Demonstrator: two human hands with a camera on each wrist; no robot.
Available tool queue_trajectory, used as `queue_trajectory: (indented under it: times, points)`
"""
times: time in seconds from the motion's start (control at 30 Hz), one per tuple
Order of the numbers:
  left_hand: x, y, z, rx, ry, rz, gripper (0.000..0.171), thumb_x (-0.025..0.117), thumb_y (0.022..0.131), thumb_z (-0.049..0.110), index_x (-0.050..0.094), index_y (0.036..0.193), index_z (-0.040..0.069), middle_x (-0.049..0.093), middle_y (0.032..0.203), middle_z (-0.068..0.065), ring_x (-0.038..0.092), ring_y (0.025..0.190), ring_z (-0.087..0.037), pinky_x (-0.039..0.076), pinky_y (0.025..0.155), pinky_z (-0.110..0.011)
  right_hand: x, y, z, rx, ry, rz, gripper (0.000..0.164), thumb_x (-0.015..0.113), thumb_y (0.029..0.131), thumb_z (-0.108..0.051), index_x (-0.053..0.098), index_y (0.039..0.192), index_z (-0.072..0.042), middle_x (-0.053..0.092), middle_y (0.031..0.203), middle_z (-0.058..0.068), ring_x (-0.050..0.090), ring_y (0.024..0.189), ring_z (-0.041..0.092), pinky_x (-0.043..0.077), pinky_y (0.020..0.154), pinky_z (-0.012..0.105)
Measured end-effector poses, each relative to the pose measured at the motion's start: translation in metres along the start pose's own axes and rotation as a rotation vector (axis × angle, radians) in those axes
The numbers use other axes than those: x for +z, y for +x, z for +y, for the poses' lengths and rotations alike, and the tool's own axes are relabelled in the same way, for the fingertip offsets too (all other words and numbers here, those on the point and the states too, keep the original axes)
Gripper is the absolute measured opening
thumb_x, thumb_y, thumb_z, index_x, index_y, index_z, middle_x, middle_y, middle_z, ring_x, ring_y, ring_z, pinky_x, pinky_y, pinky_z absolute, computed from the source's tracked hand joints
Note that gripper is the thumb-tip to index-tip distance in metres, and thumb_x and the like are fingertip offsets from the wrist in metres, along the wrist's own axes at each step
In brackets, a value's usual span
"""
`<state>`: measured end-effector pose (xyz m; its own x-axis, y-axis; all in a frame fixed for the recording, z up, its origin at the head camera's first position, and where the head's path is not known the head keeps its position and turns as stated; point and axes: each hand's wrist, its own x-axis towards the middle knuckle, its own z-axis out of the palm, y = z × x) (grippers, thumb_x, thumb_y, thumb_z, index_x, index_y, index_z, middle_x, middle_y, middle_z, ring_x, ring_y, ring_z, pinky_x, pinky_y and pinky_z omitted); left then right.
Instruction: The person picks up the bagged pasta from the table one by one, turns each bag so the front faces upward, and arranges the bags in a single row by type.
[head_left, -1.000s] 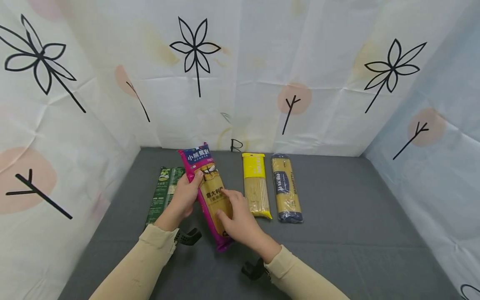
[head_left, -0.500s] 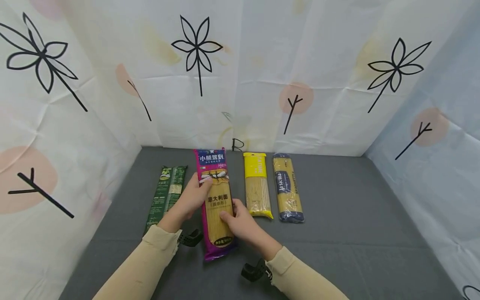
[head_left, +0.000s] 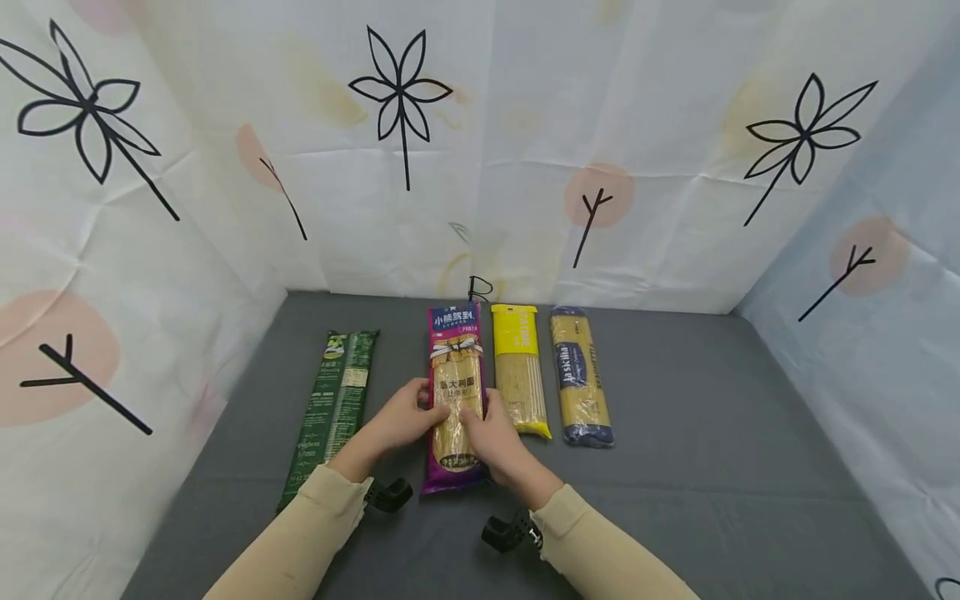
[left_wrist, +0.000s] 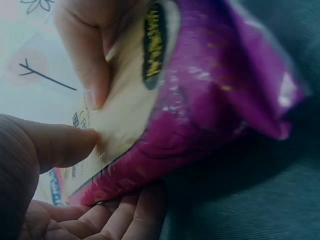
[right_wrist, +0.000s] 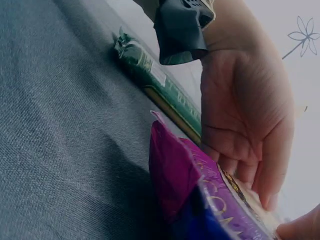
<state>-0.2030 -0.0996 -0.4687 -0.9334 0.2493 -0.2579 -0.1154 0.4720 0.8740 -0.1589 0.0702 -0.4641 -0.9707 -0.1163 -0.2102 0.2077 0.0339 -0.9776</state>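
Note:
A magenta and blue packet of spaghetti [head_left: 459, 375] lies lengthwise between my two hands in the head view. My left hand [head_left: 401, 417] grips its left edge, thumb on the front and fingers tucked against the side and underneath, as the left wrist view shows. From the opposite edge my right hand [head_left: 498, 437] holds it too, its thumb pressing the front near the left thumb. The packet's purple end [left_wrist: 215, 80] appears a little off the cloth, with a shadow under it. In the head view, the right fingers are partly hidden behind the packet.
A green pasta packet [head_left: 333, 408] lies to the left. Right of the held packet lie a yellow-topped spaghetti packet [head_left: 517, 375], very close by, and a blue-ended one [head_left: 581, 379]. Grey cloth [head_left: 712, 417] covers the table; patterned fabric [head_left: 517, 108] encloses the back and sides.
Both hands have brought the magenta packet rightward, away from the green one and beside the yellow one. It has turned from leaning left to nearly straight. My left hand has slid lower along it.

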Motion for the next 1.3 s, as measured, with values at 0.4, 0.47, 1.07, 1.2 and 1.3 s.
queue_trajectory:
  times: [0.4, 0.47, 1.07, 1.2, 1.3]
  points:
    - [0.015, 0.0, -0.014, 0.032, -0.08, 0.055, 0.062, 0.066, 0.093, 0.022, 0.037, 0.144, 0.001, 0.055, 0.127, -0.016, 0.059, 0.107, -0.027, 0.052, 0.082, -0.041, -0.001, 0.012, 0.005, 0.012, -0.004, 0.01, 0.039, 0.043, 0.102, -0.006, 0.029, 0.137, 0.001, 0.053, 0.118, 0.021, 0.063, 0.095, 0.029, 0.055, 0.077, 0.041]
    - [0.016, -0.001, -0.014, 0.045, -0.088, 0.083, 0.063, 0.065, 0.094, 0.021, 0.036, 0.145, 0.002, 0.051, 0.133, -0.017, 0.056, 0.112, -0.029, 0.052, 0.084, -0.042, -0.002, 0.016, 0.004, 0.015, -0.01, 0.019, 0.041, 0.043, 0.102, -0.007, 0.028, 0.14, -0.001, 0.052, 0.12, 0.02, 0.063, 0.097, 0.028, 0.054, 0.078, 0.041]
    - [0.016, 0.007, -0.012, 0.114, -0.048, 0.105, 0.064, 0.064, 0.092, 0.01, 0.031, 0.147, 0.001, 0.047, 0.137, -0.021, 0.052, 0.118, -0.034, 0.046, 0.093, -0.047, -0.001, 0.039, 0.001, -0.047, -0.389, 0.007, 0.067, 0.059, 0.087, 0.0, 0.027, 0.146, 0.001, 0.047, 0.119, 0.018, 0.052, 0.097, 0.027, 0.046, 0.081, 0.041]
    - [0.009, 0.012, -0.019, 0.128, -0.03, 0.052, 0.068, 0.064, 0.094, 0.011, 0.027, 0.15, 0.004, 0.043, 0.14, -0.021, 0.048, 0.124, -0.035, 0.044, 0.096, -0.05, 0.0, 0.048, 0.001, -0.016, -0.462, 0.017, 0.071, 0.067, 0.086, -0.006, 0.029, 0.145, 0.001, 0.044, 0.118, 0.019, 0.048, 0.093, 0.027, 0.044, 0.078, 0.039]
    - [0.004, 0.016, -0.026, 0.138, -0.009, 0.026, 0.069, 0.065, 0.094, 0.013, 0.027, 0.151, 0.008, 0.042, 0.141, -0.017, 0.047, 0.126, -0.033, 0.044, 0.097, -0.048, 0.002, 0.05, 0.0, 0.013, -0.516, 0.015, 0.077, 0.069, 0.087, -0.012, 0.024, 0.148, 0.001, 0.04, 0.128, 0.022, 0.046, 0.097, 0.03, 0.043, 0.082, 0.041]
